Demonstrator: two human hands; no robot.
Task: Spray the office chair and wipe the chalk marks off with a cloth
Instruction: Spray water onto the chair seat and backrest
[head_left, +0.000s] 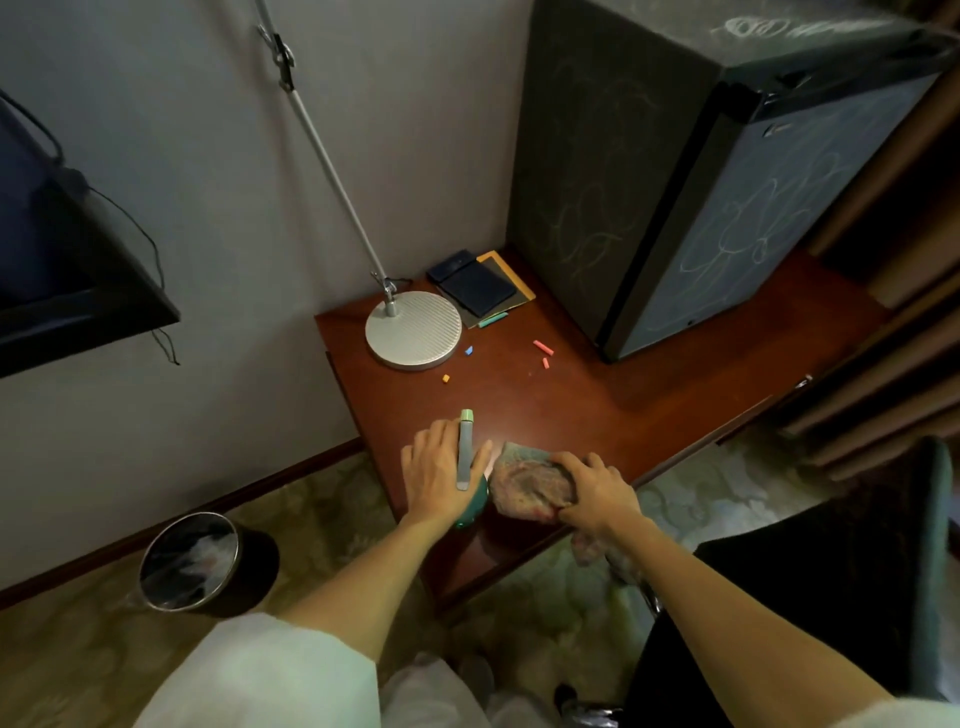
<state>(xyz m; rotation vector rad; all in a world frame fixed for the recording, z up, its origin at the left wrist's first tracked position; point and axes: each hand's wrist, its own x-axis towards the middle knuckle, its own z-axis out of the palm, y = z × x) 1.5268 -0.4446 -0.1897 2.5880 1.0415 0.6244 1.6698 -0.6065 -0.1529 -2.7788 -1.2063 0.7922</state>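
As the left hand (441, 467) grips the bottle (474, 506) and the right hand (597, 493) clutches the cloth (524, 483) on the counter (571, 395), the chair (789, 587) nearby looks unsprayed; spraying and wiping are likely both left.

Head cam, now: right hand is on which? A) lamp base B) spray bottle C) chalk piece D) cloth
D: the right hand grips the crumpled cloth on the desk; the left hand holds the spray bottle.
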